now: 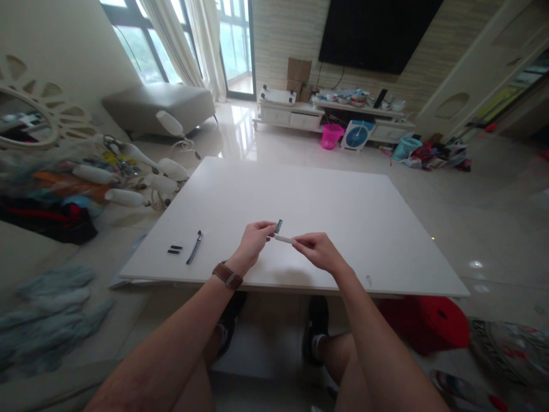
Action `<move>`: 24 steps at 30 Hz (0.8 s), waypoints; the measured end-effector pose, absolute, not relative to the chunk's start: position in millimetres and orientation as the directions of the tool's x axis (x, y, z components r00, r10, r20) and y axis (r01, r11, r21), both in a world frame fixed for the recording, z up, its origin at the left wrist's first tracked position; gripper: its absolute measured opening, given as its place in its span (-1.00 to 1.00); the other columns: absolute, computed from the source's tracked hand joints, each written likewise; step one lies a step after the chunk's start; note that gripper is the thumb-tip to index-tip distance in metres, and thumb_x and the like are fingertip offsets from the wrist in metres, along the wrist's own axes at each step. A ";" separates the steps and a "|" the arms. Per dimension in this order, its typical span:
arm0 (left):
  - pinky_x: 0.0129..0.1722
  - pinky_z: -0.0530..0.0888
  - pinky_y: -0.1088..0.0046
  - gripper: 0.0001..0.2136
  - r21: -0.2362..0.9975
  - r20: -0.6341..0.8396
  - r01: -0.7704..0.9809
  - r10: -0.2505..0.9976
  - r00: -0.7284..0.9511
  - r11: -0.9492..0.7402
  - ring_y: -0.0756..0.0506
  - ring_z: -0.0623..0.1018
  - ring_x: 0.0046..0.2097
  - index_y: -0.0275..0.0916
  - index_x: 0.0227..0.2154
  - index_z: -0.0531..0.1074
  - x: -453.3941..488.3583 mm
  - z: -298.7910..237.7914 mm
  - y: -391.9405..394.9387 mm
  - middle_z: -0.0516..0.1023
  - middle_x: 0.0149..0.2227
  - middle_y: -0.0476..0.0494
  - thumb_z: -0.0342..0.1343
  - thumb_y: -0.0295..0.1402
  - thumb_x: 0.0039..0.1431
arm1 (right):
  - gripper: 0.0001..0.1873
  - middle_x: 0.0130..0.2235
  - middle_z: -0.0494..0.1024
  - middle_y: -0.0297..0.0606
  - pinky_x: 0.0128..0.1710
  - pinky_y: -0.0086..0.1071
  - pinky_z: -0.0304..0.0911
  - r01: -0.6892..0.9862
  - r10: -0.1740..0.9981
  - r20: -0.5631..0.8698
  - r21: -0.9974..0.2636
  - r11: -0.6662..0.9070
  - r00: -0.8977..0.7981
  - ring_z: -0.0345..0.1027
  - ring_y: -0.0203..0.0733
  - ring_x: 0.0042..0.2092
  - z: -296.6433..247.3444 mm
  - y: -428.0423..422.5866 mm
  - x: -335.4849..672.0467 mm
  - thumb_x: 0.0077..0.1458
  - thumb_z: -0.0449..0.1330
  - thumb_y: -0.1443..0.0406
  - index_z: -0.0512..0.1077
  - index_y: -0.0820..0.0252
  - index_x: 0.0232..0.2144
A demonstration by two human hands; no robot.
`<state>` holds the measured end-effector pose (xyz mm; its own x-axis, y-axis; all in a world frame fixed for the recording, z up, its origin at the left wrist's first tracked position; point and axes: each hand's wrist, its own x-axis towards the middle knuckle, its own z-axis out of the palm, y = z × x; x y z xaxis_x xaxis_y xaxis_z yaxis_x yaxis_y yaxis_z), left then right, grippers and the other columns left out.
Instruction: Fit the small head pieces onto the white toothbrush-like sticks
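White surface (257, 189), one, in a tiled room. Off its near right corner: red roll (450, 332), one. On its near left part: black strips (175, 247), two, loose; dark razor-like tool (195, 249), one, head and handle apparently joined. Above its near middle: left hand (256, 237), pinching one small green piece (279, 226); right hand (317, 250), gripping one pale stick (285, 239), tip at the left fingers. Progress, as judged: piece and stick close together, fastening cannot be told; strips remain unattached. Beyond its far edge: pink basket (331, 137), one; fan (359, 135), one.
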<state>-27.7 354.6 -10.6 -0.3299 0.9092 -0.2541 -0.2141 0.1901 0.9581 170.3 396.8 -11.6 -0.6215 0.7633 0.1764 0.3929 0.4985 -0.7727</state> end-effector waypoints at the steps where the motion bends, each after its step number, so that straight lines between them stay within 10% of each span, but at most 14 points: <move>1: -0.28 0.31 0.41 -0.75 0.958 -0.255 -0.212 0.910 -0.327 0.192 -0.05 0.45 -0.33 -0.29 -0.45 0.59 -27.6 -10.5 354.7 0.55 -0.43 -0.15 0.31 -0.21 -0.16 | -0.64 -0.45 0.54 -0.29 -0.45 -0.45 0.10 0.389 0.783 0.186 -0.785 0.482 -0.594 0.25 -0.30 -0.45 -11.4 397.0 170.7 0.23 0.15 0.10 0.65 0.20 -0.23; 17: -0.31 0.31 0.42 -0.77 0.963 -0.243 -0.194 0.910 -0.335 0.186 -0.03 0.42 -0.39 -0.30 -0.47 0.60 -27.5 -14.7 356.9 0.53 -0.48 -0.13 0.30 -0.24 -0.17 | -0.61 -0.55 0.41 -0.37 -0.50 -0.47 -0.01 0.381 0.769 0.127 -0.811 0.445 -0.627 0.13 -0.34 -0.50 -9.9 394.1 166.5 0.24 0.15 0.07 0.63 0.23 -0.33; 24: -0.30 0.32 0.43 -0.73 0.953 -0.273 -0.209 0.917 -0.291 0.217 -0.01 0.43 -0.38 -0.32 -0.44 0.59 -25.2 -18.7 356.8 0.55 -0.43 -0.15 0.32 -0.22 -0.18 | -0.66 -0.48 0.53 -0.29 -0.45 -0.44 0.07 0.501 0.894 0.244 -0.758 0.418 -0.377 0.27 -0.28 -0.47 -16.1 400.5 166.8 0.25 0.14 0.12 0.64 0.17 -0.29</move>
